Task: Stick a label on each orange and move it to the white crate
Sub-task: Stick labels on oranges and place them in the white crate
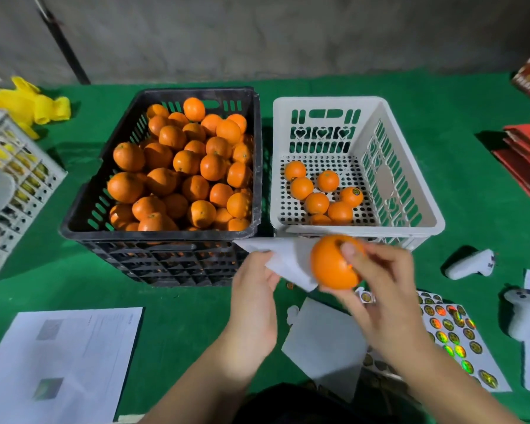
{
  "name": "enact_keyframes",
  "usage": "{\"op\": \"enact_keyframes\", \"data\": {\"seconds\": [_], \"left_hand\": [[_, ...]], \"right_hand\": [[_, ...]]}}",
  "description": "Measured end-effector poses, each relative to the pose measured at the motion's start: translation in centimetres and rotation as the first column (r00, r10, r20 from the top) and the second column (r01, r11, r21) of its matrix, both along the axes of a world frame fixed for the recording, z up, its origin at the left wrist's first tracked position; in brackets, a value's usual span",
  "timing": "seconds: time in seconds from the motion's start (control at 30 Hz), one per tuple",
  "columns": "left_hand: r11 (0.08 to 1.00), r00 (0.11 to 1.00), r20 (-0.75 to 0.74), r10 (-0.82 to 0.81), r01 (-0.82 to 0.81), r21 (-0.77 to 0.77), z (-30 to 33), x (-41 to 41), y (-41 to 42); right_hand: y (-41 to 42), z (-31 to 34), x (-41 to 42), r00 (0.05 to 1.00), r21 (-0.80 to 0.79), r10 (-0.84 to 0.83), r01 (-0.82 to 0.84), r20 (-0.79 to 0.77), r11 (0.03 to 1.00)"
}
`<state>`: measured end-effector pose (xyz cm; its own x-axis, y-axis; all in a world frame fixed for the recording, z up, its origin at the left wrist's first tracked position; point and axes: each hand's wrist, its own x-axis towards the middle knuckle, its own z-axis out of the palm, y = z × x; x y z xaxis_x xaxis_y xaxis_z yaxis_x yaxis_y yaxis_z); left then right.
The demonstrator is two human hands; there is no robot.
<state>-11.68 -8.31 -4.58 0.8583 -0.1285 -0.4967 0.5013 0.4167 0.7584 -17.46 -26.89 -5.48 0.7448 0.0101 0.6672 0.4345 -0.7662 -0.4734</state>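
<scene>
From the head view, the right hand (377, 289) grips an orange (334, 264) with curled fingers, just in front of the white crate (432, 215) at the table's (196, 301) near-middle. The left hand (251, 289) pinches a white backing sheet (285, 258) beside it. Seven oranges (317, 202) lie in the white crate; the black crate (162, 240) to its left is full. A label sheet (453, 332) lies near the front right edge.
</scene>
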Motion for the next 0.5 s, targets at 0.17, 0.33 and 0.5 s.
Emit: {"op": "enact_keyframes", "data": {"seconds": [0.17,0.33,0.5], "left_hand": [[0.998,0.997,0.056,0.054,-0.051,-0.044,0.6,1.3,1.9],[0.948,0.983,0.069,-0.171,0.183,-0.262,1.7,2.7,3.0],[0.967,0.985,0.030,-0.171,0.174,-0.188,1.4,4.0,4.9]], "right_hand": [[-3.6,1.7,8.2,0.978,-0.071,-0.137,0.127,-0.155,0.989],[-4.0,1.4,11.9,0.796,-0.185,-0.218,0.135,-0.565,0.973],[-0.1,3.2,8.6,0.721,0.546,0.249,0.209,-0.647,0.811]]}}
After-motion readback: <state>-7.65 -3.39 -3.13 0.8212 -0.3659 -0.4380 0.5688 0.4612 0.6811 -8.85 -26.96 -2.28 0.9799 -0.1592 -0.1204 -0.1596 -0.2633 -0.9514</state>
